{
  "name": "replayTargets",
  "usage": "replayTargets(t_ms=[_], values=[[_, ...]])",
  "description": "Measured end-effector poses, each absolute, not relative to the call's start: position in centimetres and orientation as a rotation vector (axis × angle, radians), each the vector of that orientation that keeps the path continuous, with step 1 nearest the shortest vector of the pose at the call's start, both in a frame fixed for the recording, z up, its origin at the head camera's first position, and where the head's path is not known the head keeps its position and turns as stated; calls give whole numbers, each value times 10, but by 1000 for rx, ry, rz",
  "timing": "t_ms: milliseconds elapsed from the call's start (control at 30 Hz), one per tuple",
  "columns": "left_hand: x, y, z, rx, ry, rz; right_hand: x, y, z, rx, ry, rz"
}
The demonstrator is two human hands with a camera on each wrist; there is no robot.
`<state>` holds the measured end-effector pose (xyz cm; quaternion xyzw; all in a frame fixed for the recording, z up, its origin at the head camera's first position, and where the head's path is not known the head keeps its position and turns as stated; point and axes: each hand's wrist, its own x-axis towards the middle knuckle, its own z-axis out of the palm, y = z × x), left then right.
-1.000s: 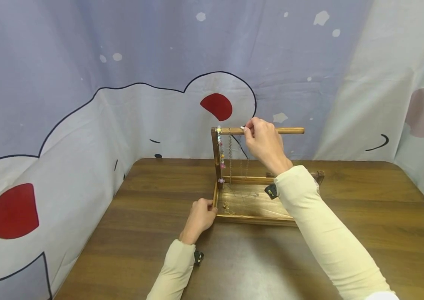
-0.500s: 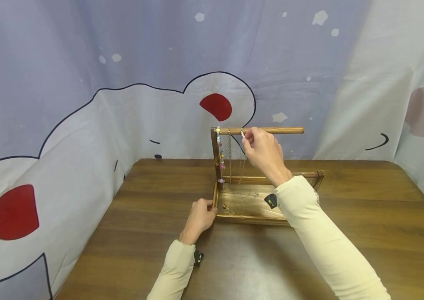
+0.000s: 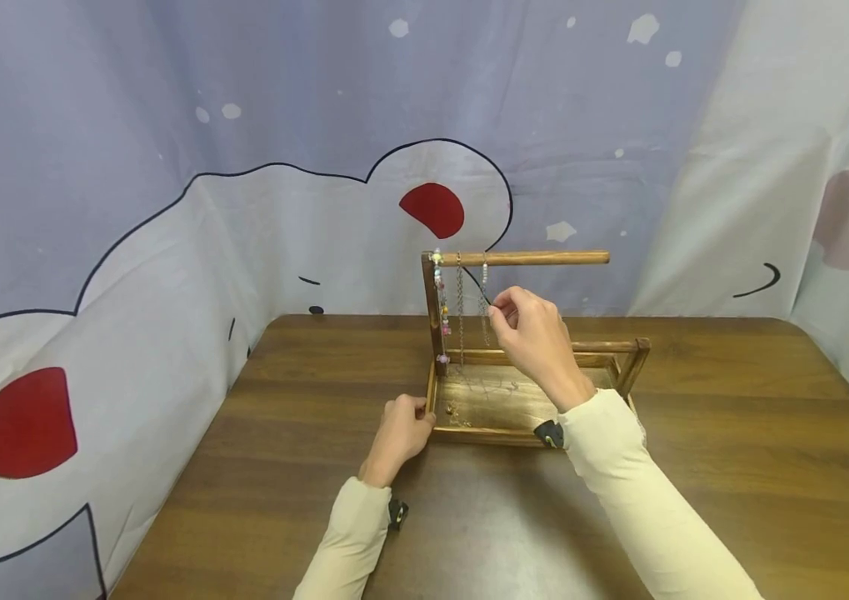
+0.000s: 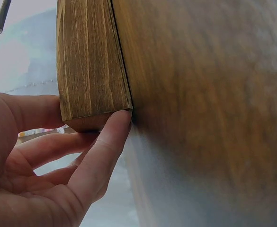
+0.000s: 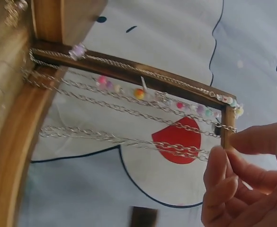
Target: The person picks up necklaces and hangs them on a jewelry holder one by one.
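Note:
A wooden jewelry stand [image 3: 544, 258] has a high bar over a shallow tray [image 3: 514, 434]. My left hand [image 3: 403, 429] pinches its front left corner; in the left wrist view, thumb and fingers grip the wooden end [image 4: 91, 61]. From the bar hang a colourful beaded necklace [image 3: 445, 310] by the post, a plain chain necklace [image 3: 460, 304], and a chain necklace with white beads [image 3: 485, 275]. Right of that last one is my right hand [image 3: 540, 337], below the bar, fingers loosely bent with nothing seen in them. In the right wrist view, its fingertips overlap the chains' ends [image 5: 195, 152].
Small gold-coloured jewelry pieces [image 3: 451, 412] lie in the tray's left front part. A lower wooden rail [image 3: 604, 347] runs at the tray's back right. The stand rests on a brown wooden table [image 3: 304, 375], with a patterned curtain [image 3: 319, 233] behind it.
My right hand has let go of the white-beaded chain necklace at the bar and moved down. That necklace now hangs straight from the bar. The left hand stays at the corner.

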<state>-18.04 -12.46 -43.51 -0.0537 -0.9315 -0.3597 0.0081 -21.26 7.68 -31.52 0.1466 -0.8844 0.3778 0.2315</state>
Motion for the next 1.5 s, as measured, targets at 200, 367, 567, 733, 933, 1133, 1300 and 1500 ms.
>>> replayTargets(t_ms=[200,367,567,733,933,1133,1300,1500], values=[[-181,-125,-436,-164,-2911,-1134,-201,80,-342,438,-2479,1101],[-181,-125,-435,-161,-2917,-1148,-191,82,-362,420,-2557,1128],[-181,-124,-434,-160,-2913,-1146,-187,82,-379,417,-2619,1186],[-182,-124,-434,-165,-2910,-1144,-193,87,-389,392,-2649,1192],[-181,-124,-434,-155,-2910,-1169,-202,94,-406,373,-2756,1191],[-181,-124,-435,-153,-2921,-1176,-209,95,-429,417,-2915,1122],[-182,-124,-434,-141,-2919,-1164,-212,93,-438,393,-3004,1041],[-182,-124,-434,-138,-2915,-1156,-212,92,-438,329,-3042,962]])
